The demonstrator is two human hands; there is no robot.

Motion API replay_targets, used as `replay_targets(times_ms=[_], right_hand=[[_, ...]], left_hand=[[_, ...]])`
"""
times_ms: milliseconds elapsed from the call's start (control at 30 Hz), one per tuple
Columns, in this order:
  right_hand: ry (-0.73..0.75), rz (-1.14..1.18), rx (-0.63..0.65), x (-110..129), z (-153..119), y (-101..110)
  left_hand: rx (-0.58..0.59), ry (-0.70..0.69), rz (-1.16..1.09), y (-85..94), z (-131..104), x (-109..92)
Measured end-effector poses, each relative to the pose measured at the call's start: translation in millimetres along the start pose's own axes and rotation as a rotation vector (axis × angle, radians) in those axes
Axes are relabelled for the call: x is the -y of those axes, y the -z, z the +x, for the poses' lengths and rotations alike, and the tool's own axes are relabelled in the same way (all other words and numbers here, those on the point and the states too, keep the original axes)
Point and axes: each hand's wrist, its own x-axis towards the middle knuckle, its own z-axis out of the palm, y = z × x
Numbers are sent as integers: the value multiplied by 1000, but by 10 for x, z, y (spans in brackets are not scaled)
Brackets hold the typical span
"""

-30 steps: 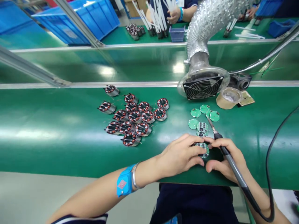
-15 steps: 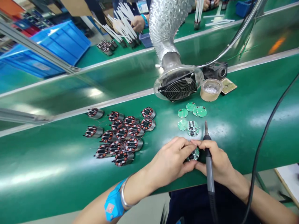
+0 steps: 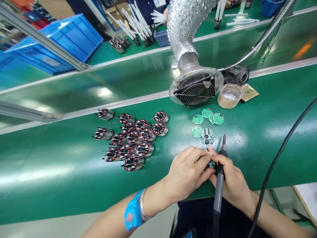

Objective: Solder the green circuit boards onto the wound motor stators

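My left hand [image 3: 189, 170] is closed on a small round circuit board [image 3: 211, 164], mostly covered by the fingers. Anything under the board is hidden. My right hand [image 3: 230, 175] grips a soldering iron [image 3: 218, 193], its tip pointing up and away from me, clear of the board. The thumb and fingertips of that hand also touch the board's right side. Just beyond my hands lie loose round green boards [image 3: 208, 135], some overlapping. To the left stand several motor stators [image 3: 146, 135] with dark and orange windings in metal cans.
A fume fan [image 3: 196, 92] on a silver duct [image 3: 184, 29] hangs over the bench. Behind the boards sit a round tub [image 3: 230, 96] and a small square tray [image 3: 249, 92]. A black cable [image 3: 279, 150] crosses at right. Across the partition are a blue crate [image 3: 61, 43] and a co-worker's hand.
My fingers have closed further over the circuit board, so less of it shows. The soldering iron leans slightly more to the right at its tip. The whole view has shifted a little.
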Motion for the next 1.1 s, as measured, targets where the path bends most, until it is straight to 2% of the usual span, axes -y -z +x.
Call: replay_targets(times_ms=[100,267,367,567,700,767,833,900,1000,1100], right_hand=[[-6,-44,-28,10,-31,-19],[-124,-90,-82,39,-56,-17],[-94,-137,-127,61,-58,-13],[-15,-189,-111,80,-21,-24],[-60,-166,-135,28,-33,12],[-105,-163,-180,-8,-48,40],[-127,-170,-222,-34,-59,64],[-123,-176,-241,-44,-61,83],[-112,-206,-247,-30,-51,101],[-90,-253,-267,-7,-34,106]], left_hand=[[-98,35,-55,-98,-74,-14],[-160,151,-171,-150,-110,5],[-185,180,-226,-141,-89,21],[-215,179,-329,-182,-71,42],[-93,276,-586,-130,-108,114],[-24,402,-751,-102,-131,132],[-9,538,-874,-97,-144,112],[-46,616,-924,-110,-138,61],[-151,601,-879,-132,-103,-17],[-207,606,-897,-156,-67,-61]])
